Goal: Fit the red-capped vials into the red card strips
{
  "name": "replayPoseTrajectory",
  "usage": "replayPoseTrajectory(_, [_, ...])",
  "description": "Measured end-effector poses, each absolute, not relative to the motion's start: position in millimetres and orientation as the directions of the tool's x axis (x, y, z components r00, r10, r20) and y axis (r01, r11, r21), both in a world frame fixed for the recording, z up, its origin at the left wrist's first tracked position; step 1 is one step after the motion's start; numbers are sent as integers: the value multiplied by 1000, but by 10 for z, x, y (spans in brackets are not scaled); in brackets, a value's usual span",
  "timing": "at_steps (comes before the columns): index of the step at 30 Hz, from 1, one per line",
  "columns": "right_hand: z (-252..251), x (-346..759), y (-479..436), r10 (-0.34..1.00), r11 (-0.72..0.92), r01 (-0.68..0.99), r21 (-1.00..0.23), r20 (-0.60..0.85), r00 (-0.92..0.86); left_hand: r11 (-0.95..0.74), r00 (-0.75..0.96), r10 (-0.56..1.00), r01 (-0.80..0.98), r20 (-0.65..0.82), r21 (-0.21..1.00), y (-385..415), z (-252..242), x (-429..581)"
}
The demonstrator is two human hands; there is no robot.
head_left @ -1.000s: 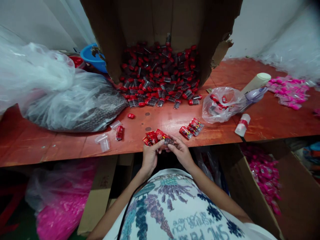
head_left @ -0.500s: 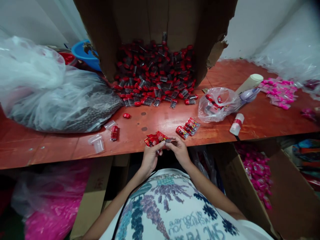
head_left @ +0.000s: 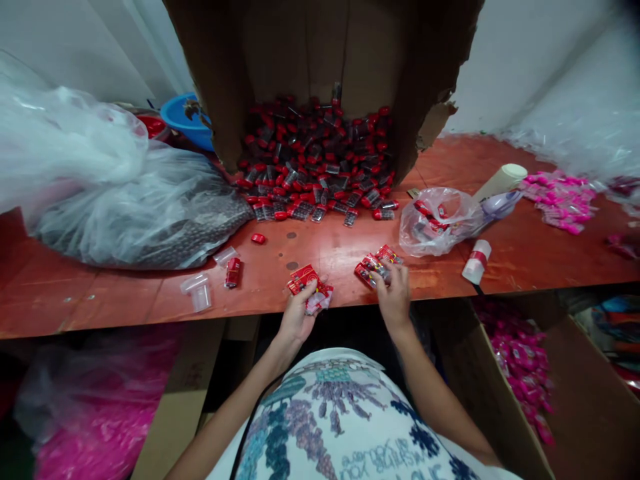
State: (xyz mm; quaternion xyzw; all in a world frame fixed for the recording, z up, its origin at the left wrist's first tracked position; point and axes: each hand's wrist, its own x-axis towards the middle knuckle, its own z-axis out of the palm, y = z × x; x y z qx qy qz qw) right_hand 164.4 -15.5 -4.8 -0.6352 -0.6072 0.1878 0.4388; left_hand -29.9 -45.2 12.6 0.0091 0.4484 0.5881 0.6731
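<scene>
Head: red packets (head_left: pixel 301 279), carton (head_left: pixel 295 53) of tubes (head_left: pixel 320 160)

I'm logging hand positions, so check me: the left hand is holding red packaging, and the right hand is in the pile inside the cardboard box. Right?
Not quite: the head view shows the right hand at the small red packs on the table. The left hand does hold red packaging.

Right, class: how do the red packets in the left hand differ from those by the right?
The held packets are gripped by the left hand; the tabletop packets lie on the table by the right hand. The held packets show a pinkish patch; the tabletop packets show dark patches. Both have red printing.
</scene>
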Motion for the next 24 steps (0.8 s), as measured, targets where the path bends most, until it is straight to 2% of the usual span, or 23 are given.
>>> replayPoseTrajectory(3, [36, 1313, -226, 969, 240, 477, -846, 236, -70, 324, -55, 817, -779, -573, 537, -395, 116, -239])
replayPoseTrajectory(6, [70, 1042, -228, 960, 263, 409, -874, 194, -203, 313, -34, 835, -792, -550, 524, -365, 109, -208])
replayPoseTrajectory(11, [68, 906, -92, 945, 309, 416, -855, 228, -233, 294, -80, 796, -815, -599, 499, -360, 82, -281])
replayPoseTrajectory(18, [39, 807, 114, 933, 352, 456, -817, 270, -236, 165, -235, 775, -821, -587, 547, -221, 44, -392])
replayPoseTrajectory(24, [99, 811, 282, 937, 334, 445, -831, 239, -255, 190, -148, 852, -806, -503, 560, -113, 63, -440])
